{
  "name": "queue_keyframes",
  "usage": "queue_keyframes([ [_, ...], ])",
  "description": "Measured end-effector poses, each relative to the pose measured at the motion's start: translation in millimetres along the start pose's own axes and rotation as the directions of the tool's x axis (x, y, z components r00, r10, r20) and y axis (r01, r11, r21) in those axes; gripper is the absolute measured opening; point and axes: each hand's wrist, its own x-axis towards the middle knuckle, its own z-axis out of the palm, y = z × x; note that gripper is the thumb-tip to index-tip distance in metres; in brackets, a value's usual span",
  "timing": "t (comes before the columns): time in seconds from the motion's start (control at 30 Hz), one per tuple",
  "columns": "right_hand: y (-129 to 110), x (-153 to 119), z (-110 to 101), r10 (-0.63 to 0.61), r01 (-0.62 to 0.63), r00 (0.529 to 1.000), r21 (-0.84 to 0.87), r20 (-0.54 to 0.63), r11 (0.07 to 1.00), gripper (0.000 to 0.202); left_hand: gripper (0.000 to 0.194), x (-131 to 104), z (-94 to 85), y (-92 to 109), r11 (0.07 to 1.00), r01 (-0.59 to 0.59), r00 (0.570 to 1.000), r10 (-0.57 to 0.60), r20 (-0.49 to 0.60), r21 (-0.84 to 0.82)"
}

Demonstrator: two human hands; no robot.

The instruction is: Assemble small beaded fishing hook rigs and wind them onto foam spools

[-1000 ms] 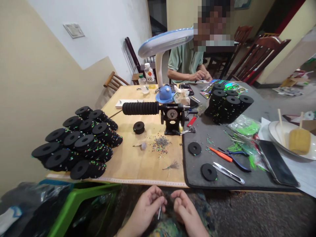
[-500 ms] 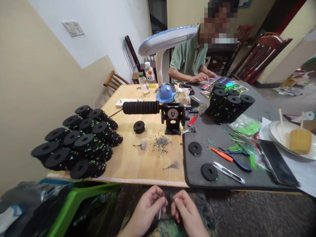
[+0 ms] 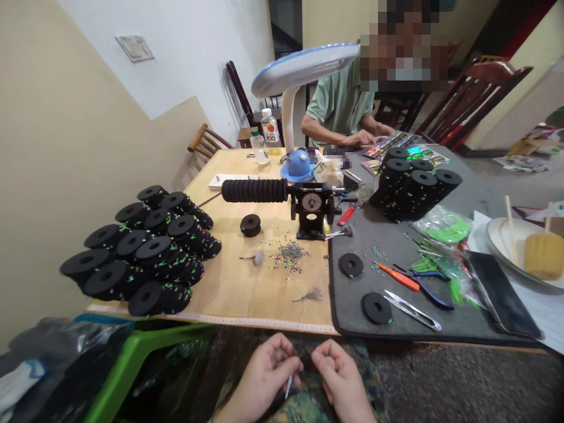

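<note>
Over my lap, just below the table's front edge, my left hand is closed around a thin white stick, whose lower end pokes out under the fingers. Beside it, a small gap away, my right hand is pinched, thumb against fingers; whatever it grips is too fine to make out. On the table ahead lie a wispy bundle of thin strands and a heap of tiny beads. Behind them stands a black hand-cranked winder with a row of black foam rings on its shaft.
Stacked foam spools fill the table's left; more spools stand at the back right. On the grey mat lie thread snips, pliers and a phone. Behind a lamp, a person handles shiny cards.
My hands have shifted slightly, the right one a little to the right, widening the gap. The white stick stays in my left hand. The whole view has swung slightly.
</note>
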Motion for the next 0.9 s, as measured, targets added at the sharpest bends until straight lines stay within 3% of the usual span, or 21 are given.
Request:
queue_keyframes([
  [0.4,-7,4,-2,-0.092,0.077,0.987,-0.108,-0.135,0.991,0.052,0.045,-2,5.0,2,0.999,0.045,0.998,-0.044,0.037,-0.031],
  [0.67,-8,3,4,-0.071,0.072,0.997,-0.173,0.01,0.982,0.046,0.047,1,4.8,-7,0.998,0.056,0.997,-0.058,0.046,0.03],
  [0.9,-6,3,4,-0.063,0.06,0.998,-0.22,-0.008,0.974,0.034,0.05,4,2.5,-13,0.998,0.052,0.996,-0.054,0.065,0.04],
])
